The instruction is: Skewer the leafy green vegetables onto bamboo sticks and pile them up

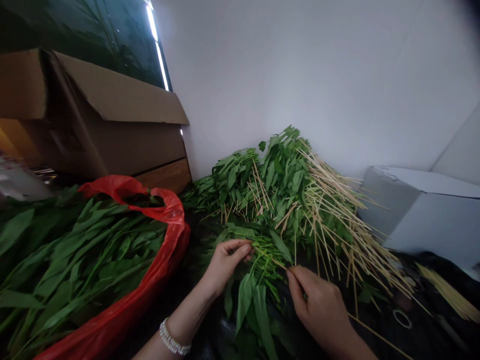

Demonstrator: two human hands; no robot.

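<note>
My left hand, with a white beaded bracelet at the wrist, is closed in a pinch on the stems of a small bunch of leafy greens. Long narrow leaves hang from that bunch toward me. In my right hand a thin bamboo skewer is gripped between thumb and fingers. Its front end meets the green stems; I cannot make out how deep it goes. Just beyond both hands lies a heap of skewered greens, many pale sticks pointing to the right.
A red plastic bag full of loose greens stands at left. Behind it is an open cardboard box. At right are a white box, a bundle of bare skewers and a small ring on black plastic.
</note>
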